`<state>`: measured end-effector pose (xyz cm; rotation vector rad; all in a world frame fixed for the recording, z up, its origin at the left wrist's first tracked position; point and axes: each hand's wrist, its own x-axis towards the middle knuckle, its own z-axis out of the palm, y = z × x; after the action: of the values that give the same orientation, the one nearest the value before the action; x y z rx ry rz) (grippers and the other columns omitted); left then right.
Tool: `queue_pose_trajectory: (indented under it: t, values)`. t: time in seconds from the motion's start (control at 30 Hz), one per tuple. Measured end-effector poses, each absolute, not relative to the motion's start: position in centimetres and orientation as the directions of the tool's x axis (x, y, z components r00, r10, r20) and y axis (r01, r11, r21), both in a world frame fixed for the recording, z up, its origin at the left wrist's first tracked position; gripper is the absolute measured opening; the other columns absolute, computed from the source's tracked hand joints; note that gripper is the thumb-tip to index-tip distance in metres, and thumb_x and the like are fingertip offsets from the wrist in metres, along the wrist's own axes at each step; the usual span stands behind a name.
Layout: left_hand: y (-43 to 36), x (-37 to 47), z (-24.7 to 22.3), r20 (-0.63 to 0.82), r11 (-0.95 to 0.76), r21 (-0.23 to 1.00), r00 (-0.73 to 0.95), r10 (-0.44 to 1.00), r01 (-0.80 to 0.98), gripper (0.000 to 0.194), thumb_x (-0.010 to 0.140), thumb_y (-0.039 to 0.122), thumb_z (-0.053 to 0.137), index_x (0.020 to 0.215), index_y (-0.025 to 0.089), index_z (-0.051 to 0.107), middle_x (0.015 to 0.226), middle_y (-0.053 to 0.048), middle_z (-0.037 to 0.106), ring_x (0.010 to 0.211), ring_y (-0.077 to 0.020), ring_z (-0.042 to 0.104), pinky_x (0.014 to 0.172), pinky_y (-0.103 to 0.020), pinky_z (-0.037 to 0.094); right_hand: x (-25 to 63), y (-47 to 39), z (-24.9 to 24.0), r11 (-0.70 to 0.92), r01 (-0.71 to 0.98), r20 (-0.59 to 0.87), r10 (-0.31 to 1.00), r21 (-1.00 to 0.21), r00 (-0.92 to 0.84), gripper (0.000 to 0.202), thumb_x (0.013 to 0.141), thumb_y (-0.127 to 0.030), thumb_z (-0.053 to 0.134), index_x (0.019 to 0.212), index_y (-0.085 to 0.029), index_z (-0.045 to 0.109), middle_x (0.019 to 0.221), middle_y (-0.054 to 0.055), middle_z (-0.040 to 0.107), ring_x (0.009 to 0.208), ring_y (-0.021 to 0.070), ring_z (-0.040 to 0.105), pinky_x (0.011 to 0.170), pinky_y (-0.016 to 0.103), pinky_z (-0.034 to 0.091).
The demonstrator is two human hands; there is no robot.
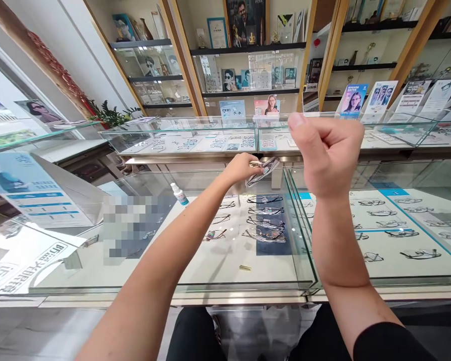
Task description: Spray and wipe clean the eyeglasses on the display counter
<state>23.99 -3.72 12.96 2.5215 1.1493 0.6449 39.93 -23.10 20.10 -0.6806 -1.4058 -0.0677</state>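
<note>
My left hand [243, 169] reaches out over the glass display counter [225, 296], its fingers closed on a pair of eyeglasses [263, 171]. Those glasses hang in the air above rows of other spectacles [265, 220] that lie in the case. Closer to the camera, my right hand [328, 158] is raised in a fist with the thumb sticking out to the left. Nothing shows in it, though the inside of the fist is turned away. Left of my left forearm stands a white spray bottle [179, 194] with a blue label.
More spectacles [385, 213] lie in the case on the right. A small gold-coloured piece [245, 267] sits near the front. A blue-white sign [33, 185] stands at left. Across the back runs another glass counter [188, 125], with shelves behind it. Blurred squares cover one patch.
</note>
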Motion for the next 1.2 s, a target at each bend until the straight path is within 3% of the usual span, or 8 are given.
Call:
queue_pose_trajectory:
  t: [0.07, 0.17, 0.37, 0.43, 0.53, 0.67, 0.9, 1.2]
  values:
    - [-5.7, 22.1, 13.5, 0.379, -0.625, 0.603, 0.511, 0.771, 0.495, 0.024, 0.088, 0.042, 0.079, 0.089, 0.018, 0.083, 0.091, -0.005, 0.081, 0.089, -0.0223, 0.070, 0.083, -0.032, 0.048, 39.4, -22.5, 19.6, 0.824, 0.423, 0.926, 0.333, -0.378, 0.179, 0.073, 0.106, -0.067, 0.061, 0.063, -0.027, 0.018, 0.064, -0.004, 0.014, 0.060, 0.0126, 0.019, 0.056, 0.033, 0.020]
    - [-8.5, 19.9, 13.2, 0.501, -0.623, 0.734, 0.402, 0.766, 0.272, 0.032, 0.085, 0.050, 0.083, 0.085, 0.018, 0.081, 0.083, -0.004, 0.077, 0.081, -0.0197, 0.063, 0.078, -0.032, 0.047, 38.7, -20.8, 18.3, 0.834, 0.387, 0.920, 0.361, -0.392, 0.155, 0.074, 0.106, -0.068, 0.061, 0.062, -0.027, 0.018, 0.062, -0.005, 0.013, 0.059, 0.0124, 0.018, 0.055, 0.034, 0.020]
    - [-10.7, 18.7, 9.6, 0.551, -0.561, 0.828, 0.198, 0.811, -0.009, 0.040, 0.079, 0.058, 0.089, 0.083, 0.019, 0.080, 0.070, 0.000, 0.065, 0.066, -0.0143, 0.049, 0.066, -0.030, 0.039, 39.3, -16.5, 12.2, 0.663, 0.319, 0.732, 0.650, -0.677, 0.203, 0.076, 0.101, -0.068, 0.066, 0.058, -0.028, 0.018, 0.058, -0.007, 0.015, 0.057, 0.0112, 0.013, 0.057, 0.036, 0.014]
    - [-10.8, 18.9, 8.2, 0.553, -0.555, 0.831, 0.172, 0.815, -0.040, 0.041, 0.079, 0.059, 0.090, 0.085, 0.019, 0.081, 0.070, 0.000, 0.065, 0.065, -0.0137, 0.048, 0.065, -0.030, 0.038, 39.9, -15.7, 9.7, 0.577, 0.278, 0.634, 0.745, -0.768, 0.208, 0.073, 0.097, -0.067, 0.069, 0.057, -0.028, 0.022, 0.056, -0.007, 0.019, 0.055, 0.0109, 0.016, 0.057, 0.035, 0.014]
    - [-10.9, 19.2, 6.4, 0.540, -0.538, 0.841, 0.159, 0.826, -0.062, 0.042, 0.079, 0.060, 0.090, 0.085, 0.019, 0.082, 0.073, -0.001, 0.068, 0.065, -0.0137, 0.049, 0.066, -0.030, 0.039, 40.3, -14.9, 6.7, 0.504, 0.182, 0.532, 0.829, -0.844, 0.173, 0.057, 0.083, -0.050, 0.079, 0.064, -0.027, 0.030, 0.061, -0.008, 0.029, 0.059, 0.0118, 0.028, 0.059, 0.031, 0.026]
    - [-11.2, 19.5, 5.0, 0.508, -0.506, 0.861, 0.159, 0.847, -0.055, 0.043, 0.079, 0.062, 0.090, 0.085, 0.020, 0.082, 0.074, -0.002, 0.070, 0.064, -0.0141, 0.050, 0.066, -0.030, 0.040, 39.9, -14.3, 4.6, 0.495, 0.010, 0.495, 0.869, -0.869, 0.002, 0.042, 0.070, -0.030, 0.077, 0.076, -0.027, 0.036, 0.077, -0.006, 0.042, 0.069, 0.0131, 0.039, 0.067, 0.030, 0.036]
    - [-11.0, 19.5, 4.5, 0.477, -0.485, 0.875, 0.170, 0.862, 0.007, 0.042, 0.078, 0.061, 0.089, 0.083, 0.020, 0.082, 0.076, -0.003, 0.072, 0.071, -0.0172, 0.056, 0.069, -0.031, 0.044, 40.1, -14.1, 4.0, 0.475, -0.024, 0.476, 0.878, -0.880, -0.048, 0.044, 0.076, -0.023, 0.080, 0.077, -0.027, 0.036, 0.078, -0.007, 0.039, 0.073, 0.0143, 0.042, 0.073, 0.033, 0.038]
    - [-11.4, 19.7, 3.9, 0.446, -0.459, 0.888, 0.182, 0.877, 0.035, 0.043, 0.079, 0.063, 0.088, 0.084, 0.021, 0.083, 0.080, -0.004, 0.074, 0.074, -0.0188, 0.058, 0.073, -0.032, 0.046, 39.8, -14.6, 4.0, 0.467, 0.019, 0.465, 0.883, -0.884, -0.073, 0.040, 0.084, -0.029, 0.074, 0.077, -0.027, 0.035, 0.075, -0.006, 0.039, 0.073, 0.0163, 0.045, 0.076, 0.034, 0.041]
